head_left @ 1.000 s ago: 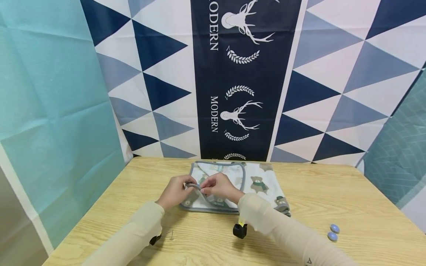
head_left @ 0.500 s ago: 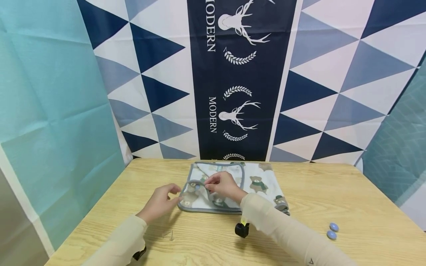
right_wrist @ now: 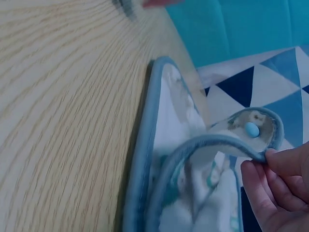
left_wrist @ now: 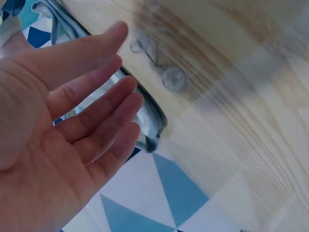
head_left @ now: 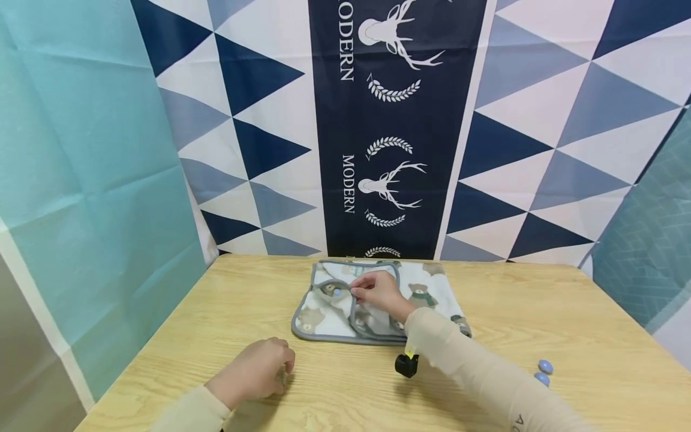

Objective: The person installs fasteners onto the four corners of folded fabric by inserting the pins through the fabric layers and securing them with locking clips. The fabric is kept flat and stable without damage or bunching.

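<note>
A folded white blanket (head_left: 318, 315) with a bear print and grey binding lies near the back of the table. My right hand (head_left: 380, 292) pinches the grey edge of its turned-up corner between thumb and forefinger. On that corner sits a small blue round button (right_wrist: 251, 129), just beside the fingertips in the right wrist view. My left hand (head_left: 259, 369) is off the blanket, low over the table in front of it. In the left wrist view its fingers are loosely bent and hold nothing. Close to the fingertips lie clear round discs (left_wrist: 174, 78) with a thin pin.
Two blue oval pieces (head_left: 545, 366) lie at the table's right side. A black wrist camera (head_left: 406, 365) hangs under the right wrist. Behind the wooden table (head_left: 227, 288) hangs a patterned cloth (head_left: 388, 132), with a teal cloth (head_left: 102, 180) at the left.
My left hand has let go of the blanket corner and moved down and left, toward the clear pin piece. My right hand keeps its pinch and has shifted slightly right with the edge.
</note>
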Motion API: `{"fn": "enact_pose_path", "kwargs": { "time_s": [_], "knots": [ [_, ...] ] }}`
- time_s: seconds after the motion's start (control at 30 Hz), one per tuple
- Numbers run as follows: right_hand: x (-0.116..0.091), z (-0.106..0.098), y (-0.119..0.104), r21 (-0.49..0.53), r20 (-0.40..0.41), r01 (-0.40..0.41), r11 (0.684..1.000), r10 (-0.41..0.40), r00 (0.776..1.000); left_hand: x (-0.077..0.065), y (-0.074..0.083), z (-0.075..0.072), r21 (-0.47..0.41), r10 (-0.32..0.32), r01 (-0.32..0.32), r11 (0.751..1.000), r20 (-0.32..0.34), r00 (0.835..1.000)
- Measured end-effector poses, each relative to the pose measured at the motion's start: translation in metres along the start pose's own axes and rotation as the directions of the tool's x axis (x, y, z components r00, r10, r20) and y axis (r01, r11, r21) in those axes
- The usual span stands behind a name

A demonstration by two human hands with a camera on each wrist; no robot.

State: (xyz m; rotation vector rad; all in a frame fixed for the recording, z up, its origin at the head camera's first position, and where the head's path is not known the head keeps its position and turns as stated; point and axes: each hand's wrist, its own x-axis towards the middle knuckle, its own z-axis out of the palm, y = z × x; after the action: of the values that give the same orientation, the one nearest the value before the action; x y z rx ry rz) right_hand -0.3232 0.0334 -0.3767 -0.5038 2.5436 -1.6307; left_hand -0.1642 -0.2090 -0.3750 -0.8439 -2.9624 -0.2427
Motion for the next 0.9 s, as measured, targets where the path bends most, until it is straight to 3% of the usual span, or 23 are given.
{"fn": "enact_pose_path", "kwargs": {
  "time_s": [0.2,0.5,0.9],
  "knots": [
    [0.001,-0.016,0.007,-0.025,-0.032,-0.04,0.999,0.039,0.999,0.0,0.01,0.005,0.105,0.012,-0.009,0.994,-0.03,0.999],
    [0.006,-0.036,0.01,-0.017,-0.108,-0.089,0.996,0.086,0.99,0.001,0.008,0.01,0.115,-0.028,0.033,0.993,-0.04,0.999],
    [0.012,-0.051,0.02,0.129,-0.125,-0.163,0.978,0.18,0.976,0.0,0.006,0.017,0.087,0.022,-0.013,0.996,-0.096,0.995]
  ]
}}
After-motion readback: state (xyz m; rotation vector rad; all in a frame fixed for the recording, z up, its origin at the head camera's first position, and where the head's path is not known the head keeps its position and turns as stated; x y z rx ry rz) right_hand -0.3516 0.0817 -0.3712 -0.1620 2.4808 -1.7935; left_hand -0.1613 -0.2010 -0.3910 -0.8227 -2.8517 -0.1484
